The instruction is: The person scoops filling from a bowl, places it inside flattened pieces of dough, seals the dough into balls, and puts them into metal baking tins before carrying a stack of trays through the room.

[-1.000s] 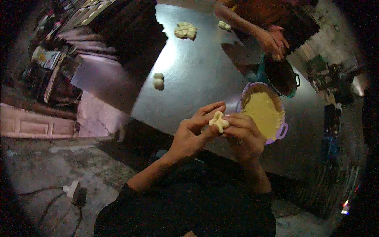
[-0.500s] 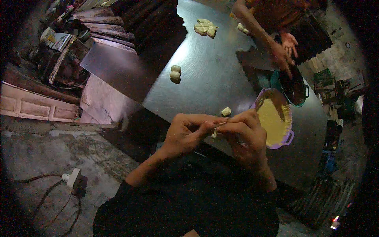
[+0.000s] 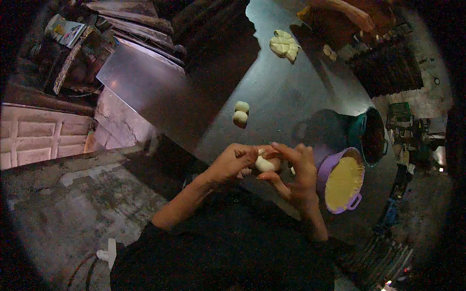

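Observation:
A pale round dough ball [image 3: 265, 165] is held in front of my chest, over the near edge of the metal table. My right hand [image 3: 300, 174] grips it between the thumb below and the fingers above. The closed fingertips of my left hand [image 3: 234, 162] pinch at its upper left side. Behind my right fingers a small white bit of dough [image 3: 292, 170] shows, mostly hidden. Farther off, two dough balls [image 3: 241, 112] sit touching on the table. A cluster of pressed-together dough pieces [image 3: 285, 46] lies near the far side.
To the right stands a purple basin [image 3: 324, 177] with a yellow mass inside. Just beyond it is a dark teal pot [image 3: 358, 133]. A co-worker's arm [image 3: 352, 12] reaches in at the far right, near more dough pieces [image 3: 329, 52]. A metal sheet [image 3: 141, 77] lies at left.
My hands have moved apart from a tight pinch, and the dough ball now shows between them. The co-worker's hands have left the teal pot. My view has shifted.

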